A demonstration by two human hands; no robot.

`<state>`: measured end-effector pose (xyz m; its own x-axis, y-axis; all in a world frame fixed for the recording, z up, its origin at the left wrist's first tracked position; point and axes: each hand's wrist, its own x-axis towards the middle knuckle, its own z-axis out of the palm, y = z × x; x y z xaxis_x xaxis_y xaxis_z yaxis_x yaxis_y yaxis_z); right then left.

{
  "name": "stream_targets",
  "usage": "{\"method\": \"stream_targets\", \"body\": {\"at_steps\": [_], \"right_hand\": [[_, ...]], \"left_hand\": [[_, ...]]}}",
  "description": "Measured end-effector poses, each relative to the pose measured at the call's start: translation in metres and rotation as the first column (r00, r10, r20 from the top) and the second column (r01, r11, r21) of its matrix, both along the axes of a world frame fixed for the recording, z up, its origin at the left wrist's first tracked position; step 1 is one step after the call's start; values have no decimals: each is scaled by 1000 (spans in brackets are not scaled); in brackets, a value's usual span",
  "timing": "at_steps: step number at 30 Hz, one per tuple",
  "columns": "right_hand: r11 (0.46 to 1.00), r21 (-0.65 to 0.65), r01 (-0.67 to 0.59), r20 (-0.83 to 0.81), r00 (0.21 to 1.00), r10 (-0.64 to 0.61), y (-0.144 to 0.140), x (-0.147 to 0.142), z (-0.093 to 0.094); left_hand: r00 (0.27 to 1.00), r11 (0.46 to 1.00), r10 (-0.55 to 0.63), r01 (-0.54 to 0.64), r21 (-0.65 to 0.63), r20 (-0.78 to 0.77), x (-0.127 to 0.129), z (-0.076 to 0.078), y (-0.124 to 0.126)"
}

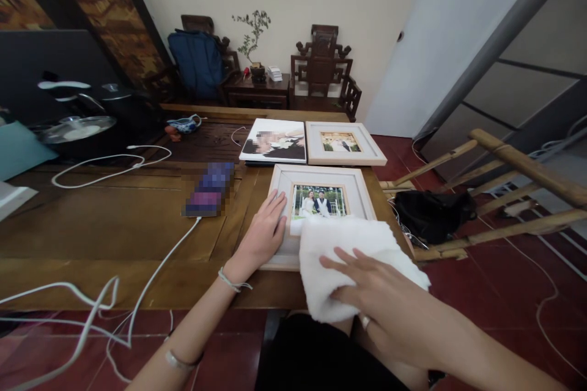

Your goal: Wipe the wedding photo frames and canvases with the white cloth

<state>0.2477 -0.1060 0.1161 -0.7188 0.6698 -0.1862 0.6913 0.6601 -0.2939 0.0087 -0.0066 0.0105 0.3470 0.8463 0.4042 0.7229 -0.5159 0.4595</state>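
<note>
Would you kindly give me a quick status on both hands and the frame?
Left hand flat on near picture frame, steadying. Right hand pressing white cloth onto frame's lower edge. Phone and charging cable lie left, apart from frame.

Pale wooden picture frame lying flat near the table's front edge, wide white mat, small photo of a couple in the middle. Lower right part hidden under a fluffy white cloth, bunched up and spilling off the frame toward the table edge. Top corners and left side showing.
</note>
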Motion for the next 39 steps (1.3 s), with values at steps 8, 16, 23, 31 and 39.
{"method": "stream_targets", "body": {"at_steps": [8,16,23,31,39], "right_hand": [[949,304,78,-36,997,-70,107,8,-42],[894,433,116,54,987,-154,157,3,-48],[994,109,-5,57,998,-1,59,3,-14],[993,-98,-67,-44,997,63,13,-7,6],[938,345,28,41,998,-45,140,-2,-41]], "left_hand": [[1000,999,1,-1,32,-19,-2,0,1],[1000,999,-3,3,35,-2,-3,-1,1],[1000,999,10,-10,35,7,-1,-2,1],[1000,1000,13,-13,25,4,-1,-2,1],[1000,999,-6,6,49,2,-2,0,2]]}}
